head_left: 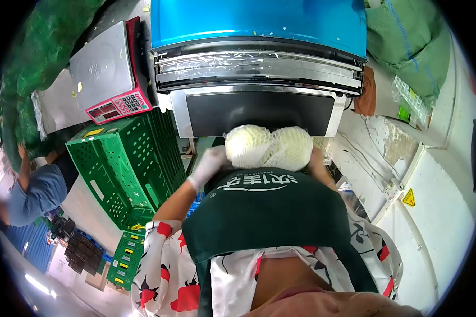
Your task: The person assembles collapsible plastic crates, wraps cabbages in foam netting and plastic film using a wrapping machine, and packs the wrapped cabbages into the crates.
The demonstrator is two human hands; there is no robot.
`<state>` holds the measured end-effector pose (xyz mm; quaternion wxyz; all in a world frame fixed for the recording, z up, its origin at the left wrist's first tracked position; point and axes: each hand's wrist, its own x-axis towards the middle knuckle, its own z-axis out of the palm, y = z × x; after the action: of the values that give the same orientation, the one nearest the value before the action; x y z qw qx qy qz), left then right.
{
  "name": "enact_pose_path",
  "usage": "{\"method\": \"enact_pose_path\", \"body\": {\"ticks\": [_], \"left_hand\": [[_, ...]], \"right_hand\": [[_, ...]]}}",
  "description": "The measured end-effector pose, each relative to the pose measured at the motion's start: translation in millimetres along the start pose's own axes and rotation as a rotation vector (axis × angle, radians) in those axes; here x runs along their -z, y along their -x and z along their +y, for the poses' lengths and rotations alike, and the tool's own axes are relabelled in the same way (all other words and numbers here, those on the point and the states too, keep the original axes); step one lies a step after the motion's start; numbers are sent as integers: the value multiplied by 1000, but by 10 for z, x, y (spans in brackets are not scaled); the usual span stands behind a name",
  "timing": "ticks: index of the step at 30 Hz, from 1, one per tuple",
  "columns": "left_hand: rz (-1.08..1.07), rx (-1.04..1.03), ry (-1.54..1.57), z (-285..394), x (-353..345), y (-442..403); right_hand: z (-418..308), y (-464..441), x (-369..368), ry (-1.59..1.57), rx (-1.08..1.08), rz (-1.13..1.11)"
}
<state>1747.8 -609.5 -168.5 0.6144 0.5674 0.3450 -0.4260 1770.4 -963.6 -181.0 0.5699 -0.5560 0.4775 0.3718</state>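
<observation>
Two pale round vegetables in white foam netting (269, 147) are side by side in front of my apron, near the front edge of the wrapping machine's black plate (259, 111). My left hand (210, 165), in a white glove, is at the left side of the netted pair, its fingertips partly hidden behind it. My right hand (317, 161) is at the right side of the pair, mostly hidden by the netting and the apron. The pair appears supported between both hands.
A blue-topped machine (259, 21) stands ahead. To the left are a scale (103, 61), a green crate (116, 174) and a person in a blue shirt (42, 193). Green sacks (410, 45) lie at the right, above a white wall or cabinet (439, 195).
</observation>
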Motion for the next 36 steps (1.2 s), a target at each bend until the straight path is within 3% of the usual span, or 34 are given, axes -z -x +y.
{"method": "enact_pose_path", "body": {"ticks": [3,4,6,7,8,9,10,11,12,13,14,15,16,17,18,19,20,22,24,25,26,29,30,32,34,35,36], "left_hand": [[-116,-387,114,-245,-238,-393],[-135,-404,119,-239,-262,-372],[-154,-472,122,238,-260,-140],[-148,-620,25,482,-217,-47],[-231,-787,18,809,-224,124],[-276,-762,-64,1085,-199,232],[-258,-905,-60,1372,-270,352],[-382,-932,40,1611,-315,491],[-360,-1361,-113,1702,-383,503],[-585,-1138,149,1873,-448,719],[-683,-919,439,1971,-499,1066],[-707,-1032,379,1945,-474,1135],[-741,-1007,384,1863,-408,1201],[-774,-981,389,1785,-338,1265],[-826,-822,445,1658,-192,1327],[-888,-669,473,1614,-70,1315],[-994,-926,370,1633,-11,1217],[-684,-764,588,1528,11,1430],[-480,-816,771,1285,117,1234],[-456,-822,1073,1173,195,1475],[-316,-823,1181,1049,346,1465],[6,-1164,1227,374,508,1363],[-101,-1310,1048,312,533,1404],[-14,-1447,927,428,481,1580],[-22,-1435,1056,363,815,1405],[13,-1332,1235,539,891,1581],[274,-1292,1255,527,1023,1544]], "right_hand": [[82,-145,-375,-420,8,-240],[-9,-116,-450,-548,24,-331],[-272,46,-579,-713,86,-543],[-435,168,-635,-764,114,-663],[-599,289,-694,-801,132,-786],[-757,414,-766,-816,155,-935],[-899,523,-837,-811,175,-1090],[-1021,618,-919,-793,192,-1240],[-1109,719,-1005,-773,195,-1264],[-1080,877,-1066,-732,245,-612],[-1049,1034,-1126,-519,159,29],[-1132,1101,-1074,-484,152,-334],[-1218,1166,-1023,-406,153,-693],[-1311,1226,-1117,-291,177,-828],[-1411,1312,-1190,-181,218,-956],[-1486,1477,-1238,-240,290,-927],[-1458,1470,-1174,-141,391,-960],[-1311,1124,-1016,138,687,-903],[-1301,1141,-1379,40,548,-900],[-1306,1227,-1592,-66,425,-944],[-1363,1317,-1820,-165,302,-998],[-1500,1474,-2428,-173,433,-1191],[-1493,1420,-2573,-100,500,-1190],[-1475,1602,-2849,4,604,-1292],[-1544,1925,-2928,439,940,-1309],[-1560,2003,-3011,628,1048,-1454],[-1680,2166,-3007,1043,1473,-1344]]}}
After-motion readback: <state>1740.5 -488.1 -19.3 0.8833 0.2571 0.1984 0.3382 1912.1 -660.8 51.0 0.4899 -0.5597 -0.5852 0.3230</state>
